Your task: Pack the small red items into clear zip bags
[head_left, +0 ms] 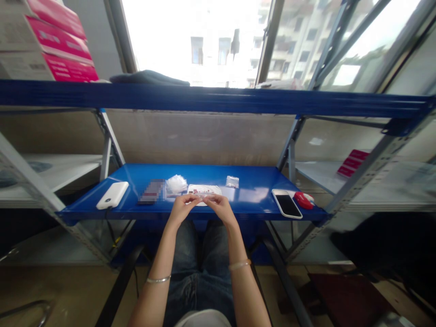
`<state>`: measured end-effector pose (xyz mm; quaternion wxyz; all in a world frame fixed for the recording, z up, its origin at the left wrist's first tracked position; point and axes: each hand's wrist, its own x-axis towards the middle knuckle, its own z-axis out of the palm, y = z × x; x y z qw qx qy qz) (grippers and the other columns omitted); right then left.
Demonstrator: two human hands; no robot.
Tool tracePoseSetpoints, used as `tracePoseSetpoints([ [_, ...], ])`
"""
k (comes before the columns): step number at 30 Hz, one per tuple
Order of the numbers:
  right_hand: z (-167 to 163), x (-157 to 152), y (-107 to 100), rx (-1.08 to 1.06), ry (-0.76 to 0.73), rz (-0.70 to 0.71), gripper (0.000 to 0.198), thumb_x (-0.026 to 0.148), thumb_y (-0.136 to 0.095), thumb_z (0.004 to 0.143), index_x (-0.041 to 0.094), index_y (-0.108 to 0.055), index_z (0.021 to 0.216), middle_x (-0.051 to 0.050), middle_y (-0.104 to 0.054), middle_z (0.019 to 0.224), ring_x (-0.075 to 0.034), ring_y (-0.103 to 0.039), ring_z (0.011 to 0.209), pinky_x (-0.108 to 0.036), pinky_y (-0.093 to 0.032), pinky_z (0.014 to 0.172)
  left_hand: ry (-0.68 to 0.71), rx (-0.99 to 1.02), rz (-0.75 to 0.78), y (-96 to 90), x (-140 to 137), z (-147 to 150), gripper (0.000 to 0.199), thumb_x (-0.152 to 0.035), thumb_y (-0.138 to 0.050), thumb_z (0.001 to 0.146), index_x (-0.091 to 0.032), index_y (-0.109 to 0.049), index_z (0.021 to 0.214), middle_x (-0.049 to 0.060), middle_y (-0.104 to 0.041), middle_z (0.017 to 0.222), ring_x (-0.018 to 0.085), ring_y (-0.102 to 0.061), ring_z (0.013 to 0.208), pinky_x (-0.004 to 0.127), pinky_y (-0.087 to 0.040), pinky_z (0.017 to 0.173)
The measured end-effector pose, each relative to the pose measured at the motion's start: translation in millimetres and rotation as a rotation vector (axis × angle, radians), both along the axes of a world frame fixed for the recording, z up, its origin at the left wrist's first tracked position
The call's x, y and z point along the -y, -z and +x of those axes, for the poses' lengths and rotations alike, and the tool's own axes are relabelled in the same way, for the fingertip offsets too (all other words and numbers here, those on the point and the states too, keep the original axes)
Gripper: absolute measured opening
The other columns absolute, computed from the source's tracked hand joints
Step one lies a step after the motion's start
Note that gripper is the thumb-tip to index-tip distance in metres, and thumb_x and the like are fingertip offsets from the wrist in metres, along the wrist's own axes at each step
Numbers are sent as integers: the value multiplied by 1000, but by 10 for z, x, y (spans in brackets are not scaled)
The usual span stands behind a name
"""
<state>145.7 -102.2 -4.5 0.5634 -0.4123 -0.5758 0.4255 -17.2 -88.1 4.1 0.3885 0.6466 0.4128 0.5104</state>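
My left hand (pixel 184 206) and my right hand (pixel 220 206) meet fingertip to fingertip above the front of the blue table. Both are closed in a pinch, and whatever lies between the fingers is too small to make out. Just behind them lies a flat white tray or sheet (pixel 191 188) with small reddish pieces on it, partly hidden by my fingers. A pile of clear plastic bags (pixel 176 185) sits to its left. Farther right rests a small clear bag (pixel 232 181) with tiny contents.
The blue table (pixel 252 200) carries a white device (pixel 113 195) with a cable at left, a blurred dark rectangle (pixel 151 191), a white-cased phone (pixel 287 203) and a red-and-white object (pixel 304 200) at right. A blue shelf beam (pixel 218 100) crosses above.
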Motion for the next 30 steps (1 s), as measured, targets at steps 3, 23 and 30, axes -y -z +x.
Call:
tracePoseSetpoints([
  [3, -7, -12, 9, -4, 13, 16, 23, 40, -70, 68, 18, -72, 75, -6, -71, 80, -21, -63, 78, -31, -47, 72, -13, -8, 13, 20, -13, -1, 18, -36, -70, 68, -17, -72, 70, 5, -72, 74, 21, -64, 74, 31, -48, 72],
  [23, 44, 10, 9, -26, -152, -39, 24, 38, -66, 73, 15, -67, 79, -2, -68, 71, -15, -62, 69, -27, -46, 70, 150, 8, -47, -2, 38, 43, 22, -37, -65, 73, -15, -63, 76, 3, -67, 75, 16, -61, 72, 26, -45, 71],
  [30, -1, 27, -28, 20, -248, -30, 23, 37, -59, 77, 16, -64, 67, 0, -63, 63, -12, -56, 62, -24, -45, 65, 241, 59, -60, -74, 95, 67, 20, -36, -62, 77, -16, -59, 76, -2, -63, 69, 13, -58, 68, 25, -46, 69],
])
